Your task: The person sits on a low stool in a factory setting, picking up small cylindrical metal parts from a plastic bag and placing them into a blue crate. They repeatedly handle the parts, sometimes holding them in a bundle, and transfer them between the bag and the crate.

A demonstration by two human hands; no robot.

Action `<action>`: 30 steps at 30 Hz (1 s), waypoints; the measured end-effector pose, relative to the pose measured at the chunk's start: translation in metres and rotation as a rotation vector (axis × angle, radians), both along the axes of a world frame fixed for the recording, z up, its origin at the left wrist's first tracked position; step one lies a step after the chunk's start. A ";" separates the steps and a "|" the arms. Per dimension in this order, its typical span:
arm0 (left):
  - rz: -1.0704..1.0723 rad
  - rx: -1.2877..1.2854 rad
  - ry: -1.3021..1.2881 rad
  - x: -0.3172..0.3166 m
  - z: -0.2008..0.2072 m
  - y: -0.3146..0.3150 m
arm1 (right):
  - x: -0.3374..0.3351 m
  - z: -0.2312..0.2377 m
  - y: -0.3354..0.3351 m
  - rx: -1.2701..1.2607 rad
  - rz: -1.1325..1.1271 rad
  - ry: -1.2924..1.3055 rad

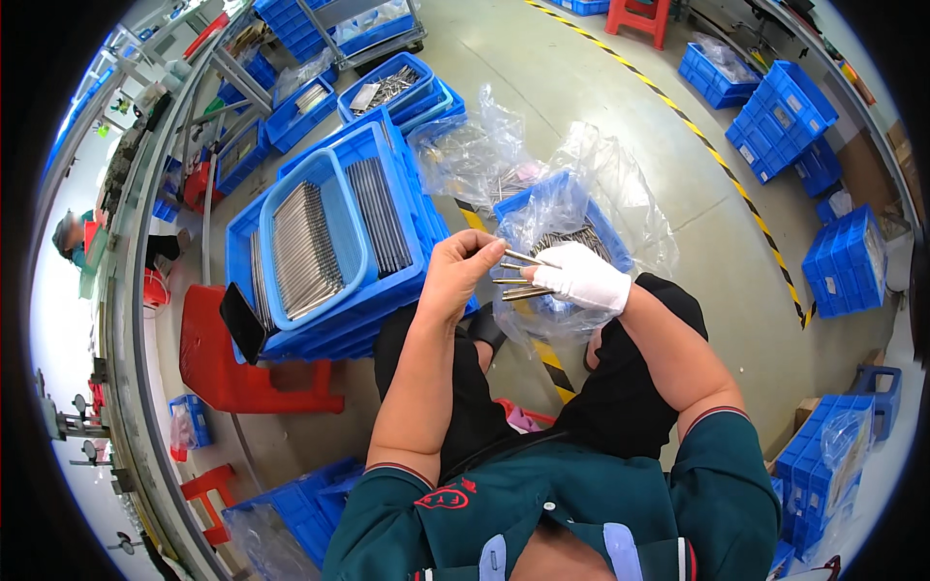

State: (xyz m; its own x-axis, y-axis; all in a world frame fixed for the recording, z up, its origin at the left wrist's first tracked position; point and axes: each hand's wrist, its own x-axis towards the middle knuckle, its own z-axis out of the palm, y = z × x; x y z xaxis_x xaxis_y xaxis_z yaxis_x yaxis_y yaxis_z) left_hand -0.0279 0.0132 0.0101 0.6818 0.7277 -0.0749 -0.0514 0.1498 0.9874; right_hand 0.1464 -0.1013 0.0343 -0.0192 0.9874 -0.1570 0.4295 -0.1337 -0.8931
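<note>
My bare left hand pinches the end of one slim metal rod between thumb and fingertips. In a white glove, my right hand is closed round several metal rods, whose ends fan out toward the left hand. Just beyond the hands, a blue crate lined with clear plastic holds many more rods. To my left, a light blue basket with neat rows of rods rests on a stack of larger blue crates. Darker rods stand packed beside that basket.
A dark phone-like slab leans at the crate stack's near corner, above a red stool. Loose clear plastic spreads over the floor. Blue crates line the right side past yellow-black floor tape. Another person is at far left.
</note>
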 end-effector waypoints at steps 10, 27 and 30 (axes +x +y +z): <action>0.080 0.034 0.030 0.004 -0.001 -0.002 | 0.003 -0.001 -0.001 -0.060 -0.011 0.043; -0.234 -0.105 -0.180 0.014 -0.009 -0.020 | -0.030 -0.011 0.011 -0.394 0.079 0.157; -0.018 -0.219 -0.234 0.010 -0.009 -0.016 | -0.028 -0.003 0.014 -0.303 0.108 0.003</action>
State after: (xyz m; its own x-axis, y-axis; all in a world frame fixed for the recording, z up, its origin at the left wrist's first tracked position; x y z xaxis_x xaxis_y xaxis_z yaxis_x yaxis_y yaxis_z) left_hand -0.0182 -0.0025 0.0007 0.7117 0.6992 -0.0681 -0.2683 0.3602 0.8934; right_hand 0.1187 -0.0874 0.0315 -0.1222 0.8882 -0.4430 0.4535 -0.3471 -0.8209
